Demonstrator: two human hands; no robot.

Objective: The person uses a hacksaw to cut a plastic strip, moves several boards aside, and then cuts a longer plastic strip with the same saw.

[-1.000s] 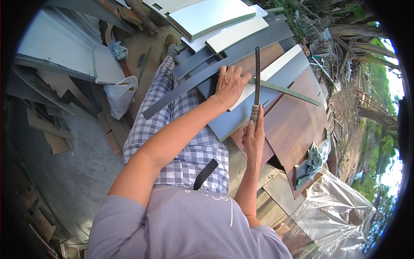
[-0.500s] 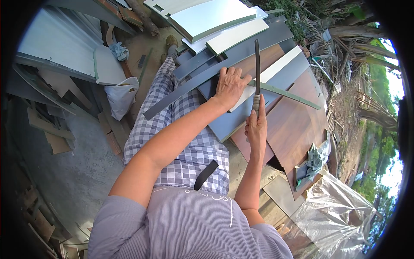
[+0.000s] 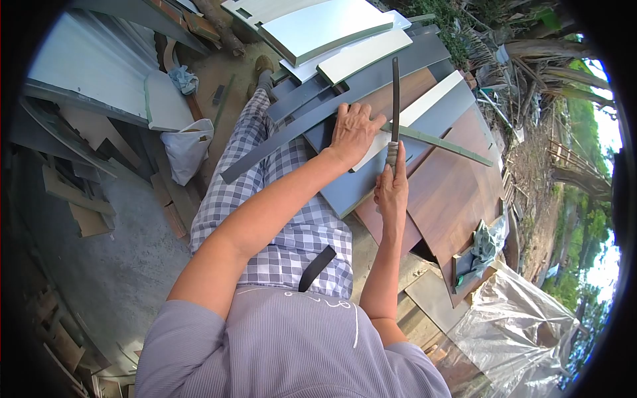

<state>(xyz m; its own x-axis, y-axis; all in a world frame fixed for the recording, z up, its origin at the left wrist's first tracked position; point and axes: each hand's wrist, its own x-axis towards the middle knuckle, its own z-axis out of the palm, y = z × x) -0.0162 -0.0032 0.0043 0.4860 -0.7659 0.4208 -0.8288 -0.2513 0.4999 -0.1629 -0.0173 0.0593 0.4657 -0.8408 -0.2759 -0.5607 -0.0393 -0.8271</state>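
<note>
My right hand [image 3: 391, 188] is wrapped round the taped grip of a long, dark, narrow blade [image 3: 396, 93], which points away from me. The blade crosses a thin green strip [image 3: 444, 144] near its left end. My left hand [image 3: 356, 134] presses with bent fingers at that end of the strip, its thumb beside the blade; what lies under the palm is hidden. Below the hands are a blue-grey board [image 3: 371, 176] and a white strip [image 3: 428, 99]. A long dark grey strip [image 3: 285, 134] passes beyond my left hand and over my leg.
White boards [image 3: 325, 30] are stacked at the top. Brown wooden panels [image 3: 458, 186] lie to the right, with a crumpled cloth [image 3: 488, 245] on their edge. A white bag [image 3: 187, 151] stands at left near board offcuts [image 3: 79, 199]. Clear plastic sheeting [image 3: 517, 325] covers the lower right.
My right hand and the blade have shifted slightly toward the upper left. My left hand and the green strip look unchanged.
</note>
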